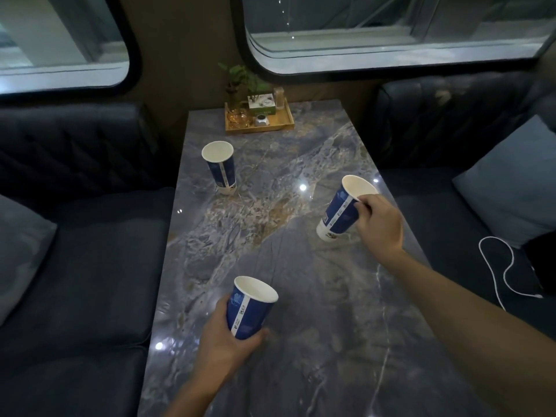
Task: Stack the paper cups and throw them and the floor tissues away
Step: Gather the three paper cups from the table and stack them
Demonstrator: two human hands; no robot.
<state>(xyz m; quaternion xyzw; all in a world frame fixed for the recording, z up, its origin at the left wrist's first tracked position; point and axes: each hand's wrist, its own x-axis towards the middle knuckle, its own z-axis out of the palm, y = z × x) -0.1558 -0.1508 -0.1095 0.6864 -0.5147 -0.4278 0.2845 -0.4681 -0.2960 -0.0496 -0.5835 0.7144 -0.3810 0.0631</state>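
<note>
Three blue-and-white paper cups are on or over the grey marble table (301, 341). My left hand (222, 341) is wrapped around the near cup (251, 305) and holds it tilted near the table's front. My right hand (380, 225) pinches the rim of the right cup (343, 210), which leans to the right near the table's right edge. The third cup (221, 168) stands alone and upright at the far left of the table. No floor or tissues are in view.
A wooden tray (258, 127) with a small plant, a box and glassware sits at the table's far end under the windows. Dark sofas (81, 266) flank both sides, with cushions. A white cable (496, 266) lies on the right seat.
</note>
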